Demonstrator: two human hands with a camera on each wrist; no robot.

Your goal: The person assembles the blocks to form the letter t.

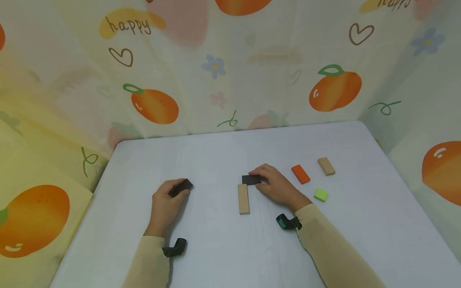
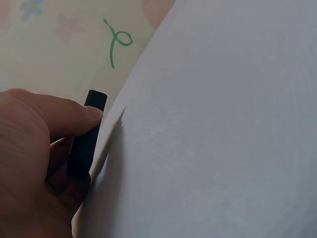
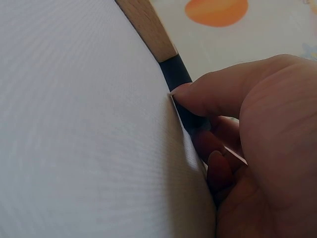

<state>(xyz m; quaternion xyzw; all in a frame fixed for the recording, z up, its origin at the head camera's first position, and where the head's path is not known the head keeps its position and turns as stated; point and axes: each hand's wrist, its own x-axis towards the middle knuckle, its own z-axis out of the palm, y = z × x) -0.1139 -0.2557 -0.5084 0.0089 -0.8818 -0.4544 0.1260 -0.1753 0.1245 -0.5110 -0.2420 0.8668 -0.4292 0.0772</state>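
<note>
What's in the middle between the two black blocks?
Just bare white tabletop, in the head view; the left hand holds one black block, the right hand the other.

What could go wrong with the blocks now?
The right hand pinches a black block right against the long tan block, so a push might knock that crooked. The left hand holds another black block with its fingers, so it could slip. The right sleeve is near the green block and might bump it.

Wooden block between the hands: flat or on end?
Flat: the wooden block lies with its long face upward on the table.
</note>
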